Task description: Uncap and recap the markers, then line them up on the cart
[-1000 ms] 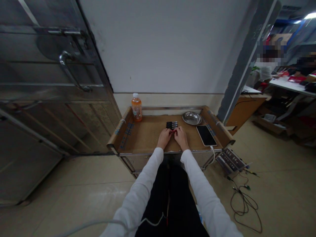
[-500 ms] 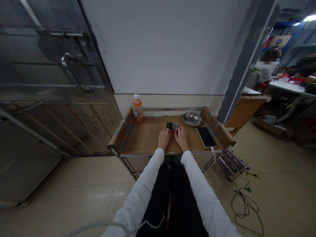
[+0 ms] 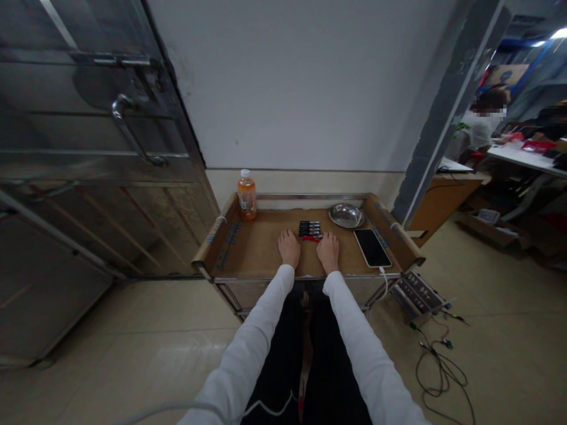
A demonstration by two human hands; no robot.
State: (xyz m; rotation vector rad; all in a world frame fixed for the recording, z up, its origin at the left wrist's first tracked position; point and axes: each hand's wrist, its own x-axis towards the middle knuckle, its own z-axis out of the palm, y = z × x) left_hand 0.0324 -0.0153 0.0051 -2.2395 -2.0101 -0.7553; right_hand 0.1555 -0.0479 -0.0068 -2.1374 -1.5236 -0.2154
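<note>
Head camera: the left hand (image 3: 289,249) rests palm down, fingers loosely spread, pinching nothing visible. The right hand (image 3: 328,252) is by the right end of red pens (image 3: 311,238); whether it grips them, I cannot tell. The red pens lie between the hands, with stacked rows of black pens (image 3: 309,227) just beyond. A sideways nudge from the right fingers could skew the rows; the phone (image 3: 372,248), right of that hand, could shift if its cable (image 3: 384,282) is snagged.
</note>
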